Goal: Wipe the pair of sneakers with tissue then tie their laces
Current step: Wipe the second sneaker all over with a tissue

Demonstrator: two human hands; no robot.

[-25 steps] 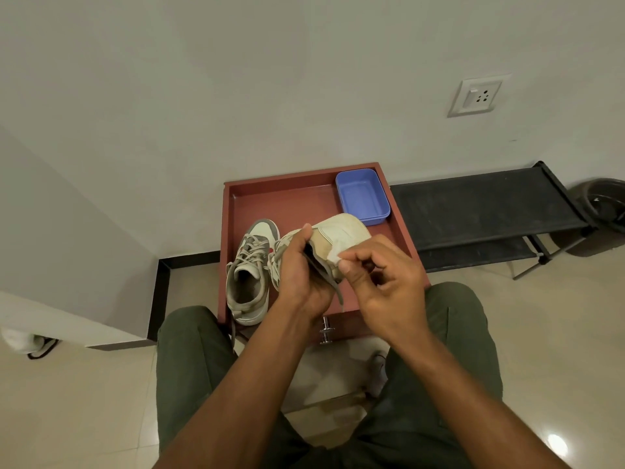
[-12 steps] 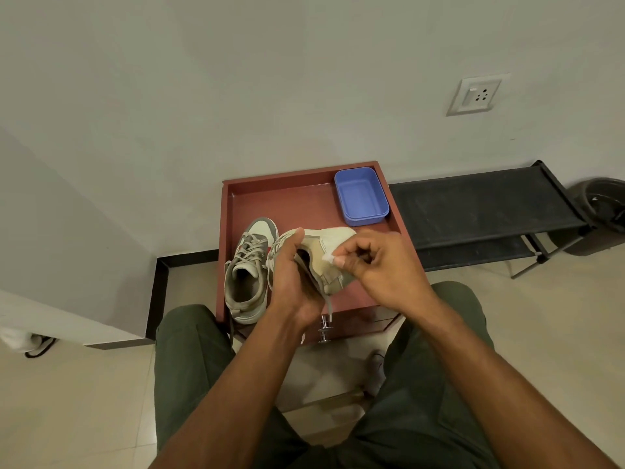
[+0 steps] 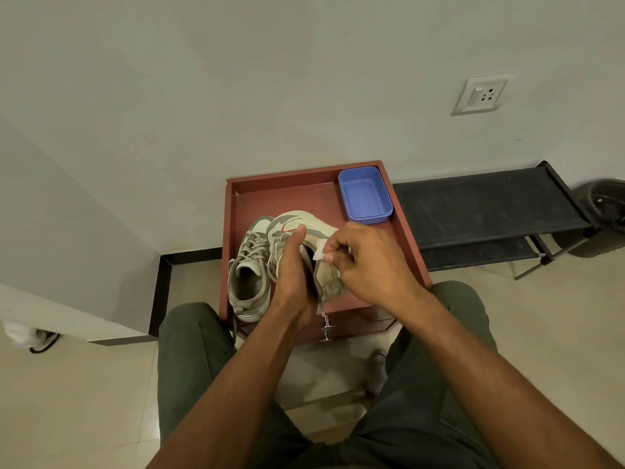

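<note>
Right hand (image 3: 365, 262) shifted heelward pinching tissue (image 3: 319, 254), left hand (image 3: 293, 272) gripping sneaker (image 3: 304, 228), fingers hidden

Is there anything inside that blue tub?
No, the blue tub on the red cabinet top shows only its bare bottom.

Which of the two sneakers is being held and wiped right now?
The right-hand sneaker, gripped by the left hand with tissue against it; the other sneaker stands untouched.

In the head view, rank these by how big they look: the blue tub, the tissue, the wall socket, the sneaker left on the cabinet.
Largest to smallest:
1. sneaker on the cabinet
2. blue tub, nearly alike
3. wall socket
4. tissue
</note>
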